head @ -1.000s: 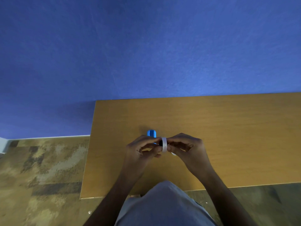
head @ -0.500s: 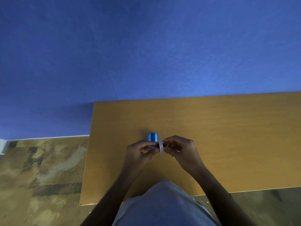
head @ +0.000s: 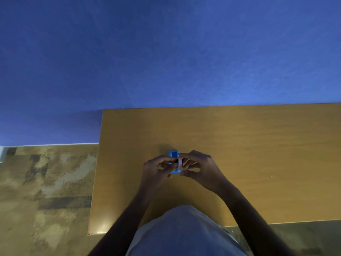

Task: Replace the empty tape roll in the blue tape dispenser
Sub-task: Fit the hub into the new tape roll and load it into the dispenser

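A small blue tape dispenser (head: pixel 173 155) lies on the wooden table (head: pixel 258 154), partly hidden under my fingers. A thin white tape roll (head: pixel 180 164) stands on edge right over the dispenser, pinched between both hands. My left hand (head: pixel 156 168) holds the roll's left side with thumb and fingers. My right hand (head: pixel 200 168) grips it from the right, fingers curled above and below it. The dispenser's lower blue end (head: pixel 175 172) peeks out beneath the roll. Whether the roll sits inside the dispenser is hidden by my fingers.
The table's left edge (head: pixel 96 172) runs close to my left arm, with patterned brown carpet (head: pixel 46 191) beyond it. A blue wall (head: pixel 166 52) rises right behind the table's far edge. My grey-clad torso (head: pixel 182 235) fills the bottom centre.
Both hands have carried the white roll forward until it sits over the blue dispenser, which was clear of the hands a second ago. The grip on the roll is unchanged.
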The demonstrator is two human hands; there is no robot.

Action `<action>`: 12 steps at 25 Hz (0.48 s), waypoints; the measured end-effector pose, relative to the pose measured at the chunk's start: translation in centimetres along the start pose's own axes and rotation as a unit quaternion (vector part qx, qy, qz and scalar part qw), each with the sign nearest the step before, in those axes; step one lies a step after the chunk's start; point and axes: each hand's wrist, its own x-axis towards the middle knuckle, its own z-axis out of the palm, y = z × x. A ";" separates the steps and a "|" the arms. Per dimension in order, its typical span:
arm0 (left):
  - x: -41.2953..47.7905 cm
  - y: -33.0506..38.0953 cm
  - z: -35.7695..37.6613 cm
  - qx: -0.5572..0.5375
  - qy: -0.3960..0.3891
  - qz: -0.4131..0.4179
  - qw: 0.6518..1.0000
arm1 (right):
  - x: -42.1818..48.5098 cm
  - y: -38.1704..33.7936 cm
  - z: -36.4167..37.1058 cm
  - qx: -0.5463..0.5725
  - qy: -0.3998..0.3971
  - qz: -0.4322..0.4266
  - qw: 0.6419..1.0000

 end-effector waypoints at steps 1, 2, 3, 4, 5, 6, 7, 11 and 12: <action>0.4 -0.3 0.0 -0.001 0.001 -0.009 1.000 | 0.4 0.6 0.0 -0.007 -0.014 0.002 1.000; 0.7 -0.5 0.1 0.002 0.003 -0.017 1.000 | 0.7 1.1 0.0 -0.016 -0.025 0.005 1.000; 1.2 -0.7 0.1 0.005 0.006 -0.025 1.000 | 1.2 1.7 0.1 -0.023 -0.031 0.010 0.999; 1.7 -1.0 0.1 0.006 0.008 -0.032 0.999 | 1.6 2.2 0.2 -0.026 -0.032 0.014 0.999; 2.1 -1.1 0.1 0.004 0.008 -0.038 0.999 | 2.0 2.7 0.4 -0.027 -0.028 0.017 0.999; 2.7 -1.3 0.1 0.002 0.006 -0.045 0.999 | 2.5 3.2 0.6 -0.028 -0.019 0.016 0.999; 3.3 -1.5 0.1 0.004 0.004 -0.049 0.999 | 3.1 3.8 0.8 -0.030 -0.006 0.012 0.999; 5.6 -2.4 0.2 0.026 -0.003 -0.061 0.998 | 5.2 5.4 1.9 -0.037 0.023 0.018 0.999; 6.0 -2.7 0.2 0.033 -0.005 -0.064 0.997 | 5.6 5.6 2.2 -0.039 0.023 0.025 0.999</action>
